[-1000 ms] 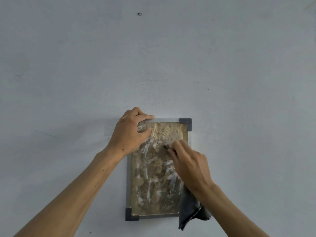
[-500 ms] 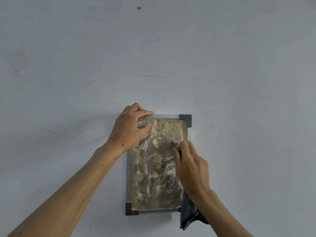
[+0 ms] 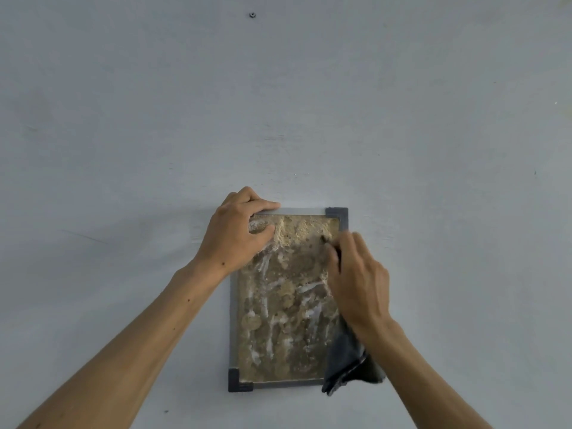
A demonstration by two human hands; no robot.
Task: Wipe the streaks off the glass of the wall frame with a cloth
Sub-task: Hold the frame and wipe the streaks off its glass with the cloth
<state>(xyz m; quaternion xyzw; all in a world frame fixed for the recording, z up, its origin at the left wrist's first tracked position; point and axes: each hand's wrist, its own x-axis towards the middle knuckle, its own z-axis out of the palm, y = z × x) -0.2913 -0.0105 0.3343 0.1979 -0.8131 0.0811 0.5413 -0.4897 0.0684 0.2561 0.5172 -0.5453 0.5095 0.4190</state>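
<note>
A small grey wall frame with dark corner pieces hangs on the pale wall. Its glass carries brownish smears and white streaks. My left hand grips the frame's top-left corner, fingers curled over the top edge and thumb on the glass. My right hand presses a dark grey cloth against the right side of the glass near the top-right corner. The cloth's loose end hangs below my wrist and covers the frame's bottom-right corner.
Bare pale wall surrounds the frame on all sides. A small dark screw or nail head sits high up in the wall above the frame.
My right hand with the cloth has slid from the upper middle of the glass to the right edge near the top-right corner. The left hand has kept its grip.
</note>
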